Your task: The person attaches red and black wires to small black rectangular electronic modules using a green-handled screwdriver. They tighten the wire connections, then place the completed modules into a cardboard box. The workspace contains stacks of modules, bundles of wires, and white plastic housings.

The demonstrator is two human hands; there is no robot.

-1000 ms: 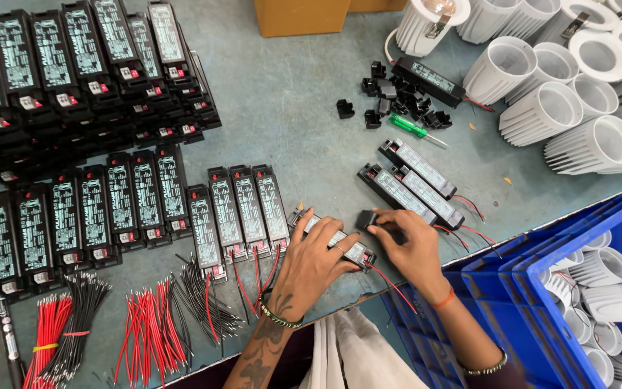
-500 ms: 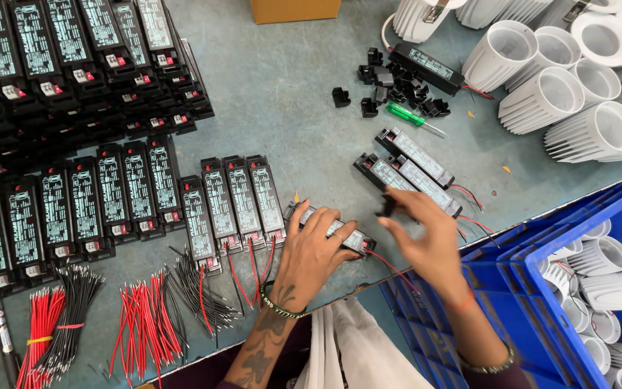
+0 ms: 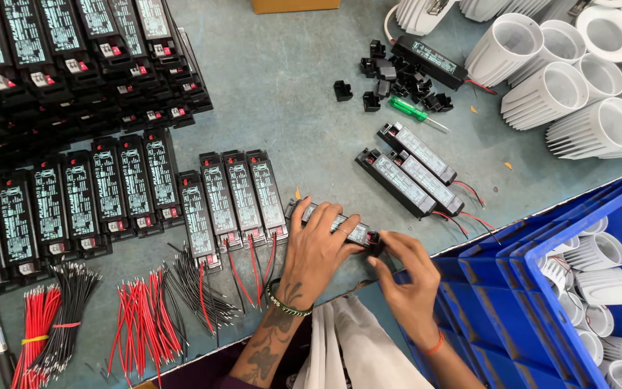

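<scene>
Two hands are working one black LED driver module (image 3: 336, 223) in the head view. Left hand (image 3: 318, 252) is lying flat over the module, fingers spread and pressing it to the table (image 3: 289, 101). Right hand (image 3: 404, 281) is pinching the module's end, fingertips closed on the small black end cap (image 3: 374, 245), I think; wires not visible under the fingers. Done, by my read: rows of wired drivers (image 3: 232, 198) are lying just left of the left fingers, red and black leads trailing. Left to do: three drivers (image 3: 415, 169) are waiting just beyond the right fingertips, loose black caps (image 3: 397, 72) and a green screwdriver (image 3: 408, 109) farther out. Cut wire bundles (image 3: 138, 317) are sitting left of the left wrist. Looks well past halfway.
</scene>
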